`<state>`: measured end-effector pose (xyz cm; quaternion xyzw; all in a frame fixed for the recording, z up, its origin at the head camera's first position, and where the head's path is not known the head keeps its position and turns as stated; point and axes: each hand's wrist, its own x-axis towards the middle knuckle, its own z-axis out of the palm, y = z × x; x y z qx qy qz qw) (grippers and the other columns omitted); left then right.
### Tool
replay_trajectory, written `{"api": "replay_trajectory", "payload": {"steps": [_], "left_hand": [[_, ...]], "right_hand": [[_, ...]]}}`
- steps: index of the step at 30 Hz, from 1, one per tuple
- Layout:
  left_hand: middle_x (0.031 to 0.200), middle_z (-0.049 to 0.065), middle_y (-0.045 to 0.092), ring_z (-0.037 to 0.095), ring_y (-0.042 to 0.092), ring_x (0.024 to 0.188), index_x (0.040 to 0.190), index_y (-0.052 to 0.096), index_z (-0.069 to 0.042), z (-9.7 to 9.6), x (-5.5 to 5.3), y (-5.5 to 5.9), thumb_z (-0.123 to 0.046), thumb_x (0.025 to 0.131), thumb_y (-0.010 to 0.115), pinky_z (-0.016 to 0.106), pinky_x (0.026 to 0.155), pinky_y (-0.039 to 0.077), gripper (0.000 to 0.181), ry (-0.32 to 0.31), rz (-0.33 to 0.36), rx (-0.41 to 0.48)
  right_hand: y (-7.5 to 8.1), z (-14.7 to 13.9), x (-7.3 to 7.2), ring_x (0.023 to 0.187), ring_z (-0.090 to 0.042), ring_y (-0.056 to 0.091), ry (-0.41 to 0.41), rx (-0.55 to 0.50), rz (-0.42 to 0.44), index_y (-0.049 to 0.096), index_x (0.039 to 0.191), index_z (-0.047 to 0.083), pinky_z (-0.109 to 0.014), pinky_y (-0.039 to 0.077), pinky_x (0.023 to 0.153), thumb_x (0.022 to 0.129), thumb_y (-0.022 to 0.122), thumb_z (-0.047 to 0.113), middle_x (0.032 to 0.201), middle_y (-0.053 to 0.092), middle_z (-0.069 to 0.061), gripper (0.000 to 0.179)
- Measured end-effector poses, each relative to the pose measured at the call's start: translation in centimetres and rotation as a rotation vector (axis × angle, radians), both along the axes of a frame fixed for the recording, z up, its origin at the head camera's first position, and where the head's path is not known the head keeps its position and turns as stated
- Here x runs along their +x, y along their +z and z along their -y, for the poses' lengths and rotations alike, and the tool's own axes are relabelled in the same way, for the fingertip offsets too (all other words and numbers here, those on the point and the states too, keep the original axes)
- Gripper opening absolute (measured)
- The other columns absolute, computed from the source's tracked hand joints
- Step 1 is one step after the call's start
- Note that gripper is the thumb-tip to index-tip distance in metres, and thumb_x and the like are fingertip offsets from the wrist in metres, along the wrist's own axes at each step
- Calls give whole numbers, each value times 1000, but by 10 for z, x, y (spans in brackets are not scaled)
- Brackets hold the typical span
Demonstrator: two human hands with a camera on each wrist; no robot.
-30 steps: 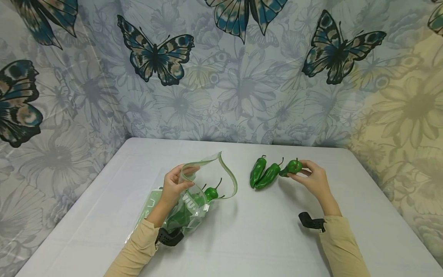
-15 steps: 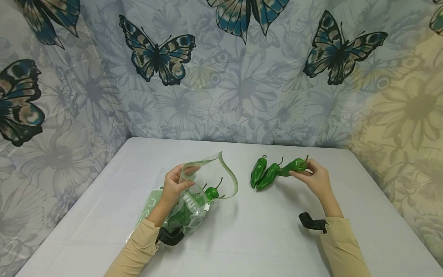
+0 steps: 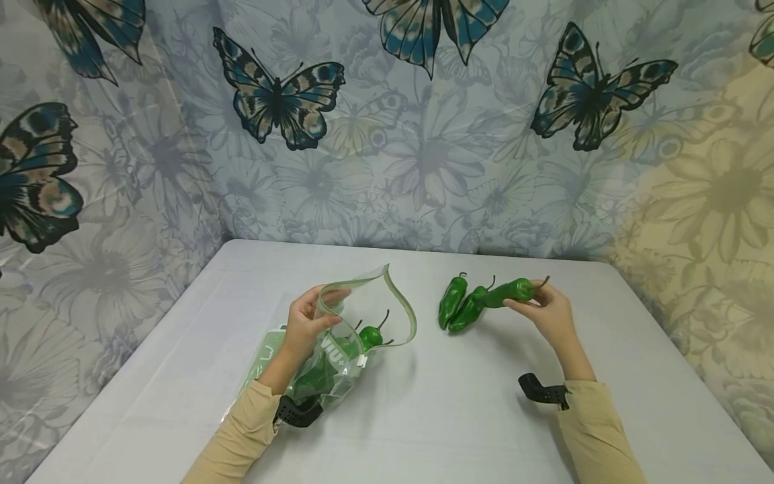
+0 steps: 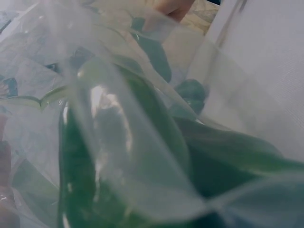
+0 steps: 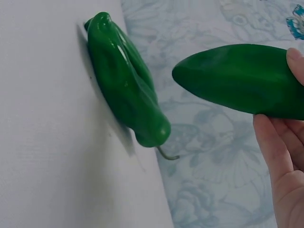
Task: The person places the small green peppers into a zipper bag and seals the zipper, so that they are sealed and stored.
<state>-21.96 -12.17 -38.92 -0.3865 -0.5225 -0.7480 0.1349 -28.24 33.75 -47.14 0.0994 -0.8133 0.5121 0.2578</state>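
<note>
Near the front of the tabletop (image 3: 435,403), left of its middle, a clear plastic bag (image 3: 353,368) with green markings lies slanted, its gaping mouth facing up and toward the right. Several green peppers rest inside, too muddled by the plastic to count; one round pepper top (image 3: 370,337) shows by the rim, stem outward. Presumably the weight low in the bag helps anchor it, while the left hand (image 3: 308,323) pinches the rim on its left side, apparently so that the soft plastic does not sag together.

A little farther off to the right, the right hand (image 3: 547,309) pinches a long pepper (image 3: 510,292) between thumb and fingers near the stem end, probably since that thicker part gives a surer hold. Its narrow tip points left, and the right wrist view shows it apart from the pair lying beyond. Those two, a left pepper (image 3: 451,300) and a right pepper (image 3: 467,312), lie side by side with stems pointing away. Behind everything hangs a butterfly-printed cloth (image 3: 423,154).
</note>
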Motion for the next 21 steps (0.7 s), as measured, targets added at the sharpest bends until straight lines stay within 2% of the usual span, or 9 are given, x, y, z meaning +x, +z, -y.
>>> {"api": "replay_trajectory", "payload": {"steps": [4, 8, 9, 12, 13, 15, 16, 19, 21], "left_hand": [[108, 5, 62, 19, 53, 105, 113, 59, -3, 1, 0, 1, -12, 75, 72, 27, 78, 36, 40, -1, 1, 1], [107, 4, 62, 19, 53, 104, 112, 59, -4, 1, 1, 1, -14, 75, 72, 26, 77, 36, 41, 7, 7, -2], [107, 4, 62, 19, 53, 104, 112, 59, -4, 1, 1, 1, -14, 75, 72, 27, 80, 36, 41, 9, 7, -1], [107, 5, 62, 19, 53, 104, 112, 59, -2, 1, 0, 2, -15, 75, 72, 28, 82, 35, 42, 10, 2, -1], [107, 5, 62, 20, 53, 105, 113, 59, -2, 1, 0, 2, -15, 75, 72, 29, 82, 35, 42, 8, -2, -1], [107, 5, 62, 19, 53, 105, 113, 59, -2, 1, 0, 2, -14, 75, 72, 29, 81, 35, 42, 5, -5, 1], [108, 5, 62, 19, 53, 105, 113, 59, -3, 1, 0, 2, -14, 75, 72, 28, 80, 35, 41, 5, -6, 2], [108, 5, 62, 19, 53, 105, 113, 59, -4, 2, 1, 1, -14, 75, 72, 27, 78, 34, 41, 5, -5, 5], [108, 4, 62, 19, 53, 105, 113, 59, -5, 2, 1, 1, -14, 75, 72, 27, 79, 34, 41, 8, -4, 6]], "right_hand": [[2, 8, 2, 87, -15, 59, 57, -42, 40, 62, 105, 12, -22, 48, 71, 69, 78, 16, 99, 60, -6, 40], [3, 14, 2, 90, -17, 58, 166, -78, 17, 60, 110, 8, -24, 48, 73, 71, 76, 7, 102, 59, -10, 42], [11, 19, 9, 91, -19, 58, 223, -111, 14, 59, 111, 5, -26, 47, 75, 72, 74, 4, 103, 58, -12, 42], [20, 26, 15, 92, -17, 58, 295, -129, -23, 57, 115, 3, -24, 47, 75, 73, 73, 1, 106, 57, -12, 44], [31, 33, 22, 91, -16, 58, 328, -153, -25, 58, 114, 3, -23, 47, 74, 73, 73, 1, 105, 57, -11, 44], [52, 47, 38, 89, -13, 58, 333, -140, -17, 58, 112, 1, -21, 47, 73, 74, 72, 2, 102, 58, -9, 41], [57, 51, 40, 87, -10, 57, 303, -107, -24, 58, 111, 0, -19, 47, 70, 73, 73, 1, 100, 59, -5, 41], [94, 77, 66, 82, -4, 57, 292, -72, -14, 56, 106, -8, -17, 47, 67, 73, 70, -5, 93, 59, 4, 36], [104, 85, 72, 79, -2, 56, 261, -33, -22, 54, 104, -13, -16, 47, 65, 72, 68, -12, 89, 59, 10, 34]]}}
